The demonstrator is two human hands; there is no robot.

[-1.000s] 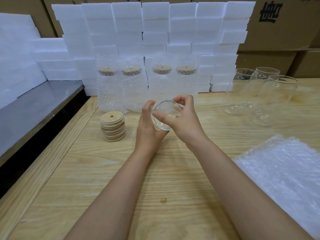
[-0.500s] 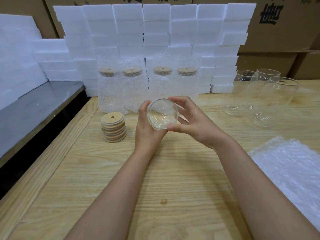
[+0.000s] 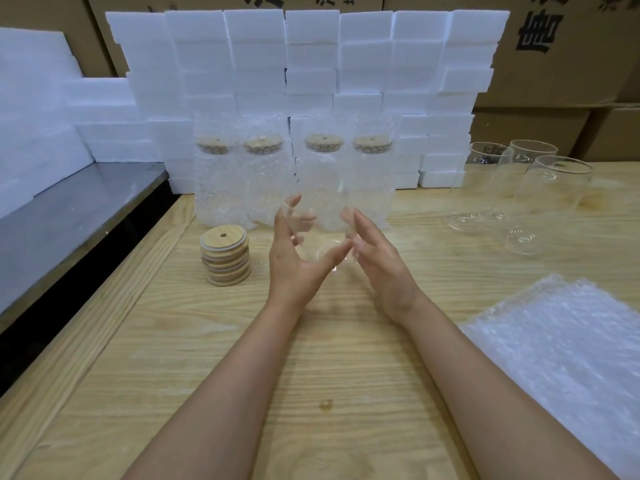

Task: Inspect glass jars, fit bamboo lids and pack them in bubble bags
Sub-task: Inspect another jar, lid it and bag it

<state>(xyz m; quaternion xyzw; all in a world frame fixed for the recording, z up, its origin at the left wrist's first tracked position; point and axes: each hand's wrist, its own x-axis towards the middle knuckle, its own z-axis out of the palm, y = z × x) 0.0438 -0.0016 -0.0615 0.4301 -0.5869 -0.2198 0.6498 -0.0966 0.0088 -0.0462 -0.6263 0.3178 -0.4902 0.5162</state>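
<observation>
- A person works at a pale wooden table (image 3: 207, 341) with a strong grain; a small dark stain (image 3: 325, 404) marks the boards near the forearms.
- A clear glass jar (image 3: 325, 226) stands upright between the two hands, over the middle of the table; whether its base touches the wood cannot be told.
- The left hand (image 3: 291, 268) grips the jar, thumb lying across the front near the base, fingers wrapped round the back and seen through the glass.
- The right hand (image 3: 381, 268) lies flat against the jar's right side, fingers straight and not curled round it.
- A stack of round bamboo lids (image 3: 225, 254) sits just left of the left hand; the top one has a small hole.
- Four packed jars (image 3: 294, 174), lidded and in bubble wrap, stand in a row behind the hands.
- Three empty jars (image 3: 550, 202) stand close together at the far right.
- A pile of bubble bags (image 3: 561, 368) lies flat on the near right of the table.
- White foam blocks (image 3: 311, 64) are stacked like a wall along the back edge; more foam is piled to the left.
- A grey metal counter (image 3: 69, 216) adjoins the table on the left, set slightly higher.
- Brown cardboard boxes (image 3: 554, 64) with dark print fill the back of the room.
</observation>
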